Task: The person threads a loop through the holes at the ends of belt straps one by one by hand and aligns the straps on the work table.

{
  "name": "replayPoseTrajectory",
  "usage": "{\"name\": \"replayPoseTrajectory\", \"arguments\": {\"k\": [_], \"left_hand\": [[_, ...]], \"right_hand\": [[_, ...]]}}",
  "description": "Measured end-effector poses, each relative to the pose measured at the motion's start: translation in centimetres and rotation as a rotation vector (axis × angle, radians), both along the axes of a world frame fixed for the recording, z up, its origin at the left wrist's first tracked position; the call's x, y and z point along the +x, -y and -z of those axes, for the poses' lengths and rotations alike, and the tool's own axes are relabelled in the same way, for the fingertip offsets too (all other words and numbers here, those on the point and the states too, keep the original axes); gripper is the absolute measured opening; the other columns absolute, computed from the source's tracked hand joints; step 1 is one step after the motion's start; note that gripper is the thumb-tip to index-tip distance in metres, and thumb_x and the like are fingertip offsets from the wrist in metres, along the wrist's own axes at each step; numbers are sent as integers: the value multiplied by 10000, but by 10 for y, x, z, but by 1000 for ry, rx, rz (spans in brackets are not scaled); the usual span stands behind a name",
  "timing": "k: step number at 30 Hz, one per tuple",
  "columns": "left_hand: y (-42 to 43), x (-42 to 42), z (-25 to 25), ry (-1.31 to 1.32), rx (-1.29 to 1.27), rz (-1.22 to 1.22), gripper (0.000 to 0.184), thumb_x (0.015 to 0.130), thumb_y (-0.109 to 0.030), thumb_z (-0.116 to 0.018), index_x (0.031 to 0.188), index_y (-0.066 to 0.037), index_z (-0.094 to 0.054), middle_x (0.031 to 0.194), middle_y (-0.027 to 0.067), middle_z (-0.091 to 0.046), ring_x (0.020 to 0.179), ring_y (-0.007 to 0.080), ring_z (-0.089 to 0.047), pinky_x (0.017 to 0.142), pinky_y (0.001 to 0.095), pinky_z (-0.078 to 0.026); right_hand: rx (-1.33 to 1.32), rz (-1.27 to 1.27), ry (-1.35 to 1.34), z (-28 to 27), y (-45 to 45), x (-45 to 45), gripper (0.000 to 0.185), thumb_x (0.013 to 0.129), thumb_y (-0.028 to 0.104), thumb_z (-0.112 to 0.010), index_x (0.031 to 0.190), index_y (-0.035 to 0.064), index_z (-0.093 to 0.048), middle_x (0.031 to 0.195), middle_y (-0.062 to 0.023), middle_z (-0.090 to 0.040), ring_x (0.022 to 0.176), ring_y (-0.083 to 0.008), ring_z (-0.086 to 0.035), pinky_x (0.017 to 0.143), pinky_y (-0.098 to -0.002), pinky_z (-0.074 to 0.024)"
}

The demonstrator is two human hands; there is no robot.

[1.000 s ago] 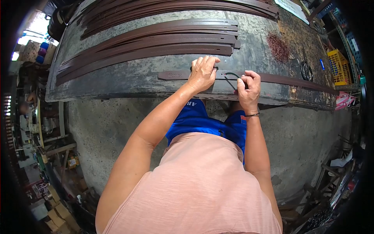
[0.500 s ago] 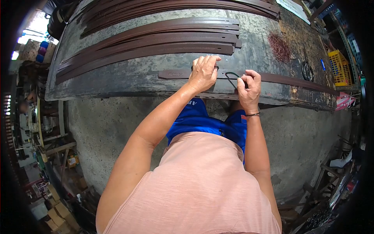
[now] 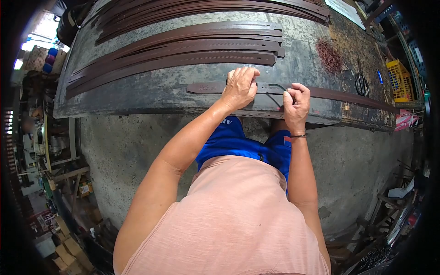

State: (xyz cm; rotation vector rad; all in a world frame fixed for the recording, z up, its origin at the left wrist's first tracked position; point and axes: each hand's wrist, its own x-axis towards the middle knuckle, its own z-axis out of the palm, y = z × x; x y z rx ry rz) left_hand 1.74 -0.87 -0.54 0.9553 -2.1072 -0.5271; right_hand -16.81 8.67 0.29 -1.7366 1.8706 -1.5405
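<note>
A brown leather belt strap (image 3: pixel 201 87) lies along the front of the worktable, its pointed end to the left. Across it rests my left hand (image 3: pixel 239 87), fingers curled down; a dark edge shows beside the fingers, but what it grips is hidden. To the right, my right hand (image 3: pixel 297 100) is closed in a pinch on one end of a thin dark curved strip (image 3: pixel 277 86). That strip arches just above the strap near its small holes, and a dark shadow falls below it. The strap continues right (image 3: pixel 348 96) past my right hand.
Stacks of brown belt straps (image 3: pixel 183 48) lie behind my hands, with more straps (image 3: pixel 211 10) at the back. A tangled reddish heap (image 3: pixel 328 56), scissors (image 3: pixel 361 84) and a blue pen (image 3: pixel 380 76) are on the right. A yellow crate (image 3: pixel 399 80) stands beyond the table (image 3: pixel 151 104).
My right hand has shifted slightly right and a little down, drawing the curved strip with it. My left hand stays in nearly the same place.
</note>
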Motion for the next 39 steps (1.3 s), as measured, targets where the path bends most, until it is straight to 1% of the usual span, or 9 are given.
{"name": "replayPoseTrajectory", "arguments": {"k": [3, 7, 14, 16, 25, 29, 32, 36, 39], "left_hand": [[-5, 3, -6, 38, -53, 46, 316, 761, -51, -586, 1070, -111, -619, 928, 41, -605, 928, 251, -572, 879, 408, -401], [-14, 0, -10, 223, -243, 141, 314, 737, -89, -619, 1046, -131, -654, 964, 32, -602, 961, 261, -565, 889, 422, -407], [-14, -3, -25, 276, -219, 183, 407, 785, -188, -720, 1173, -124, -612, 1043, 97, -616, 1009, 291, -572, 859, 441, -435], [-9, -7, -21, 334, -196, 190, 467, 771, -167, -747, 1209, -106, -598, 1026, 110, -615, 970, 306, -573, 815, 426, -440], [9, 81, -66, 403, -208, 377, 480, 804, -94, -728, 1259, -60, -578, 1115, 183, -632, 983, 351, -620, 823, 427, -504], [39, 225, -103, 734, -193, 210, 470, 780, -1, -684, 1235, -70, -588, 1101, 148, -644, 1016, 341, -607, 852, 438, -473], [51, 366, -98, 794, -31, -241, 263, 856, -87, -627, 1112, -32, -654, 1096, 168, -634, 1032, 355, -612, 876, 423, -490], [36, 310, -101, 406, -118, -464, 258, 887, -160, -648, 1113, -35, -657, 1103, 142, -632, 1036, 315, -612, 911, 394, -482], [13, 170, -98, 382, -100, -118, 308, 859, -167, -688, 1135, -36, -650, 1119, 143, -629, 1071, 315, -589, 919, 399, -475]], "right_hand": [[56, 38, 349, 7, 0, -9, 69, 883, 61, -672, 882, -5, -653, 1180, -72, -525, 823, -97, -553, 693, -228, -473], [3, 26, 549, 10, -1, -19, 95, 939, 55, -617, 911, -31, -645, 1216, -91, -518, 935, -132, -631, 873, -297, -552], [-238, 181, 990, 9, -40, -57, 120, 967, 104, -600, 1020, -3, -604, 1054, -86, -600, 836, -140, -630, 792, -297, -564], [-283, 328, 978, 0, -61, -70, 144, 981, 146, -593, 1039, 14, -588, 923, -64, -630, 786, -129, -619, 726, -298, -570], [-313, 777, 824, 50, -166, -157, 160, 985, 167, -574, 1033, 15, -557, 926, -56, -595, 782, -117, -585, 701, -286, -557], [-114, 980, 700, 92, -234, -178, 159, 998, 184, -550, 1007, 26, -543, 854, -36, -553, 705, -103, -530, 661, -283, -521], [10, 1117, 703, 128, -280, -179, 169, 996, 198, -543, 983, 29, -538, 827, -27, -534, 676, -106, -505, 623, -284, -492], [194, 1202, 708, 163, -308, -156, 180, 984, 203, -551, 966, 24, -543, 813, -21, -531, 657, -114, -495, 584, -280, -458], [366, 1201, 667, 176, -309, -146, 180, 987, 208, -546, 991, 28, -547, 812, -28, -534, 643, -115, -493, 577, -279, -456]]}}
